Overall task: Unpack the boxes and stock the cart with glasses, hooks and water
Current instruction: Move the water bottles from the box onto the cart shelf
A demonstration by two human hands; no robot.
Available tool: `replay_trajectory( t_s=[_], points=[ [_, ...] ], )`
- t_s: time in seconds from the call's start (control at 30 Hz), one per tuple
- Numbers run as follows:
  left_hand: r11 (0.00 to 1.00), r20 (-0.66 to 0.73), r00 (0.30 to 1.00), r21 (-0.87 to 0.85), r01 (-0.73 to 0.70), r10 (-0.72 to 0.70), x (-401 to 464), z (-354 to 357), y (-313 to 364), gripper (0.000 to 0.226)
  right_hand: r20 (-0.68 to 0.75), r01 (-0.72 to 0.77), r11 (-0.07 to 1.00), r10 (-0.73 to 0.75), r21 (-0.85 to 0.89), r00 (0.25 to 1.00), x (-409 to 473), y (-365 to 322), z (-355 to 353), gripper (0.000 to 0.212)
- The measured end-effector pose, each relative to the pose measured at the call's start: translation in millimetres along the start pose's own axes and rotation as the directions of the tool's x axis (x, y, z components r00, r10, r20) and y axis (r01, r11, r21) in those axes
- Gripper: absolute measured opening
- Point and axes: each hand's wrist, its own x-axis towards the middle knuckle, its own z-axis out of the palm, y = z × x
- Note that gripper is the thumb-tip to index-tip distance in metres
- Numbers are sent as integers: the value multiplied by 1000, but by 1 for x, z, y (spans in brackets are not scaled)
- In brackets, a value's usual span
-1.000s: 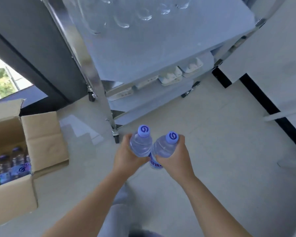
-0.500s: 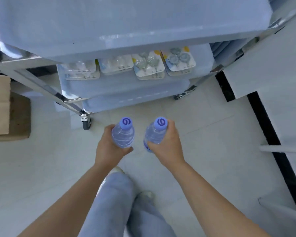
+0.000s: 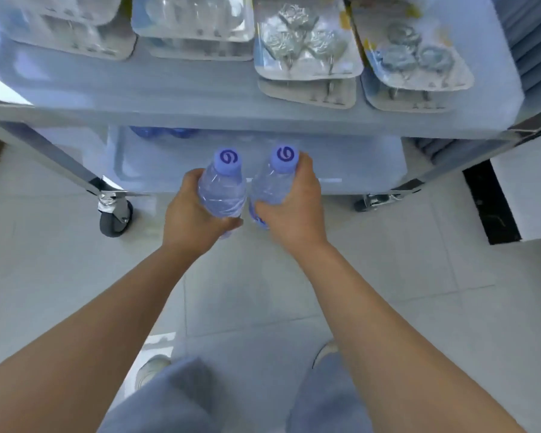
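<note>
My left hand (image 3: 190,216) grips a clear water bottle (image 3: 221,188) with a blue cap. My right hand (image 3: 294,210) grips a second water bottle (image 3: 270,182) beside it. Both bottles stand upright, just in front of the cart's bottom shelf (image 3: 341,160). At the back left of that shelf, blue bottle tops (image 3: 163,131) peek out under the middle shelf. The middle shelf (image 3: 200,89) carries several blister packs of hooks (image 3: 306,48). The glasses are out of view.
A metal cart leg with a grey caster (image 3: 114,214) stands left of my hands, another caster (image 3: 374,201) to the right. The floor is pale tile (image 3: 419,292). A black and white wall base (image 3: 494,207) runs along the right. My legs and shoes show below.
The view has dropped and closed in on the cart's lower shelves. Both hands have carried the bottles forward to the bottom shelf's front edge. The cardboard box has left the view.
</note>
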Motion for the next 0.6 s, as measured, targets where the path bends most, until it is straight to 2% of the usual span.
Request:
replay_trajectory(
  t_s=[0.13, 0.3, 0.43, 0.53, 0.6],
  points=[
    [998, -83, 996, -44, -41, 37, 34, 31, -15, 60, 10, 68, 997, -68, 23, 998, 27, 42, 23, 53],
    [985, -181, 980, -135, -109, 83, 67, 47, -17, 69, 8, 165, 986, -165, 5, 986, 68, 50, 32, 61],
    [979, -248, 965, -162, -128, 85, 88, 50, -19, 72, -18, 291, 957, -291, 0, 957, 93, 49, 47, 57],
    [973, -281, 953, -160, -165, 115, 98, 53, -22, 77, -62, 286, 958, -285, 14, 957, 103, 60, 65, 74],
    [970, -296, 951, -187, -156, 96, 103, 55, -21, 76, -70, 280, 956, -275, 85, 959, 100, 70, 71, 88]
  ],
)
